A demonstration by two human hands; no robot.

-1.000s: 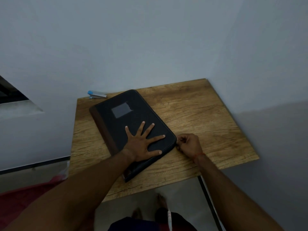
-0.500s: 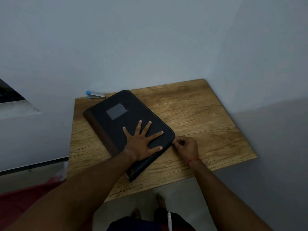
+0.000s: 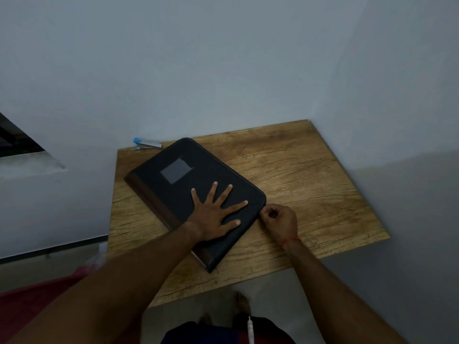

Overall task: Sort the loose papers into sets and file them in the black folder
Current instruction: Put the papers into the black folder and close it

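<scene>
A closed black folder (image 3: 173, 192) with a brown spine and a grey label patch lies at an angle on the wooden table (image 3: 310, 184). My left hand (image 3: 213, 214) presses flat on its near cover, fingers spread. My right hand (image 3: 279, 219) is curled at the folder's right edge, near its rounded corner, pinching something small there, apparently the zipper pull; the pull itself is too small and dark to make out. No loose papers are in view.
A blue and silver stapler (image 3: 147, 144) lies at the table's back left corner against the wall. Walls close in behind and to the right. The right half of the table is bare wood. My feet show below the front edge.
The folder has turned slightly under my left hand. My right hand has slid a little toward me along the folder's right edge while staying curled.
</scene>
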